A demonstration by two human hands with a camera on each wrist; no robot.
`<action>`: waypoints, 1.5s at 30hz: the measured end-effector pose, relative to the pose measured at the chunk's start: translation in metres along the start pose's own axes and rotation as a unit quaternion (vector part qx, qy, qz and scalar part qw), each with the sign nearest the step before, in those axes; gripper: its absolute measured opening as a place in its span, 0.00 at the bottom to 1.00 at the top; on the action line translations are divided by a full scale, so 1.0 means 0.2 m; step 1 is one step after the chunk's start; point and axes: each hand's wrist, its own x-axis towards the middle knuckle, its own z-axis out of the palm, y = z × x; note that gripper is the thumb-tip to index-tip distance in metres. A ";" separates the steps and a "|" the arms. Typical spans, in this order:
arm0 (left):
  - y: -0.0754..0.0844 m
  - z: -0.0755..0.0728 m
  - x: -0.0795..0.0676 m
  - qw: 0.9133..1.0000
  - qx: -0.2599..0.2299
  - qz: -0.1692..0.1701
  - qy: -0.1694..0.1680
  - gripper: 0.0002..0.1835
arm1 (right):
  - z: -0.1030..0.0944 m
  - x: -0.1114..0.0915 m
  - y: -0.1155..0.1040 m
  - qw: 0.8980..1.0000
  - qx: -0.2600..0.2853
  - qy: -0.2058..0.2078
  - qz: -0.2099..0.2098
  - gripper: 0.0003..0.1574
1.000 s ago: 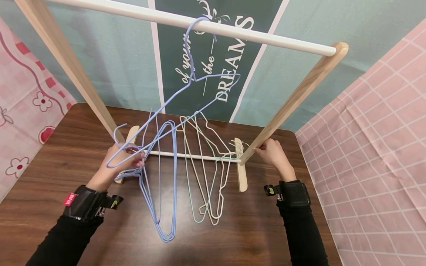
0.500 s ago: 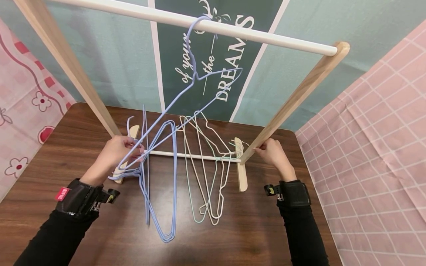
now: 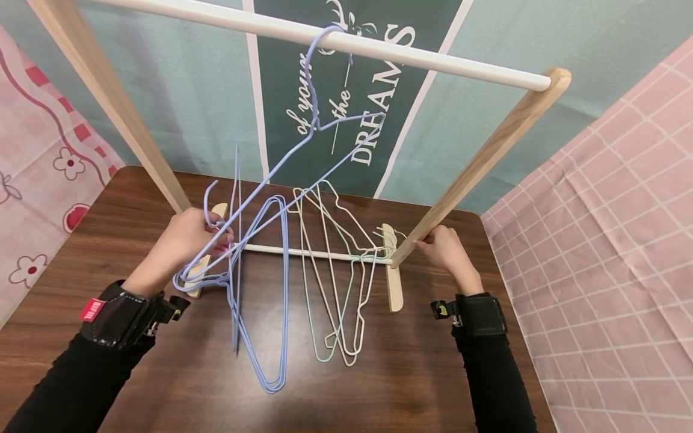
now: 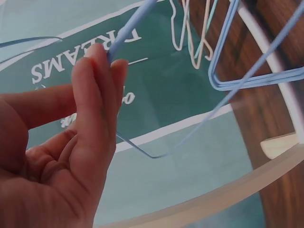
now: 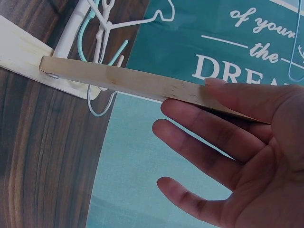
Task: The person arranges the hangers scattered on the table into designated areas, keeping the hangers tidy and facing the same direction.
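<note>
My left hand pinches a blue wire hanger near the rack's left post; the hanger is seen nearly edge-on. In the left wrist view its blue wire runs up from between the thumb and fingertips. Another blue hanger hangs by its hook from the rack's white top bar and crosses in front of the left hand. Across the rack, my right hand grips the right wooden post low down. In the right wrist view, thumb and index finger pinch that post, with the other fingers spread.
Several blue hangers lean together over the lower white bar. Right of them are several white and mint hangers. The rack stands on a brown wooden table, with a teal curtain behind and pink cloths at both sides.
My left hand has shifted slightly up and left, and its hanger has turned edge-on and risen a little. The hanging blue hanger sways slightly. My right hand keeps its place on the post.
</note>
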 end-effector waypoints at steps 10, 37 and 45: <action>0.09 0.04 -0.03 0.997 0.066 0.027 0.023 0.06 | 0.00 0.00 0.00 1.000 0.000 0.003 -0.005 0.14; 0.18 0.13 -0.05 0.998 0.050 0.038 -0.009 0.05 | 0.01 0.00 0.01 1.000 0.000 -0.002 0.001 0.13; 0.17 0.08 -0.03 0.998 0.064 0.025 -0.014 0.05 | -0.01 0.00 0.00 1.000 0.005 -0.007 0.005 0.14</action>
